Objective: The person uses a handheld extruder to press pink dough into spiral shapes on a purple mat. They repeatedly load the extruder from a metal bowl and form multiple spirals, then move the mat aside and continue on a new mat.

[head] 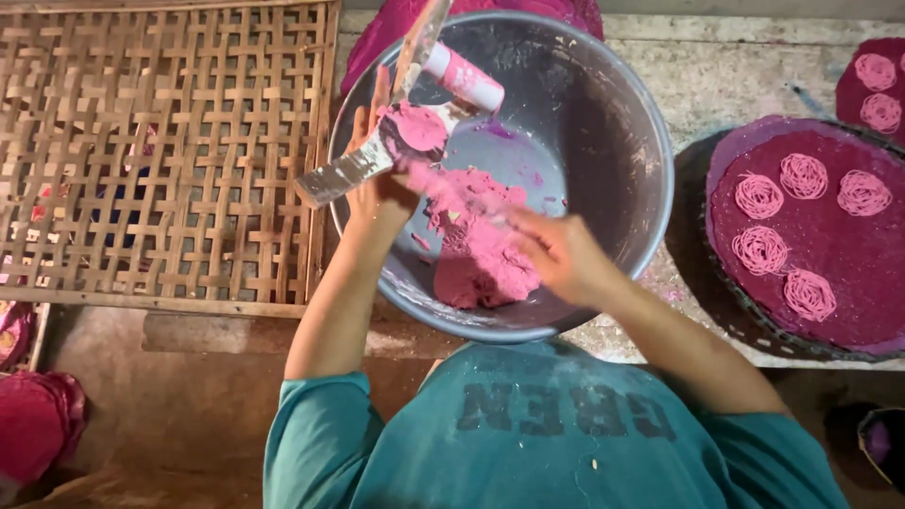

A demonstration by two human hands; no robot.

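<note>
**Pink dough could slip off the press**

Your left hand [370,179] has its grip tight on the metal press [377,155] at 11 o'clock over the grey bowl [603,123]; your right hand [558,253] pinches pink dough [476,254] at the bowl's 6 o'clock; tip the press and dough may fall on the desk [716,75].

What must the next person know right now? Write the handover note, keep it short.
Left hand: gripping a metal press over the bowl, with pink dough smeared on the press.
Right hand: at the pink dough in the bowl; blurred, so the grip is unclear.
Done: five pink coils lie on the round tray to the right.
Left: a large lump of dough remains in the bowl.
</note>
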